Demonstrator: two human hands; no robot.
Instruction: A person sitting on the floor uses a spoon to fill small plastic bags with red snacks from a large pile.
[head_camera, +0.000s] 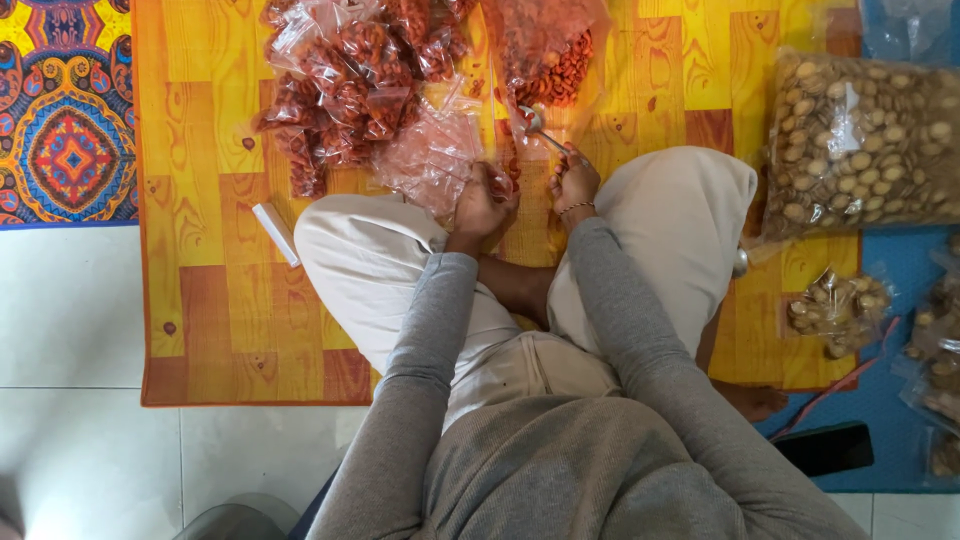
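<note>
My left hand (480, 205) pinches a small clear bag (432, 158) of red snacks at upper centre; my right hand (572, 183) is curled around a metal spoon (540, 130). Filled red packets (340, 75) pile at upper left, and a big clear bag of pale nuts (860, 145) lies at upper right. I sit on a yellow wood-print mat (200, 200) over white floor tiles (70, 320).

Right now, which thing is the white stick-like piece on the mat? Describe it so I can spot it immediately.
Start at the orange wood-pattern mat the person sits on. Go to the bent knee in cream trousers on the picture's left; just outside that knee lies the small white bar, set at a slant. It is the only plain white, solid piece there; everything above it is clear bags of reddish snacks.
</note>
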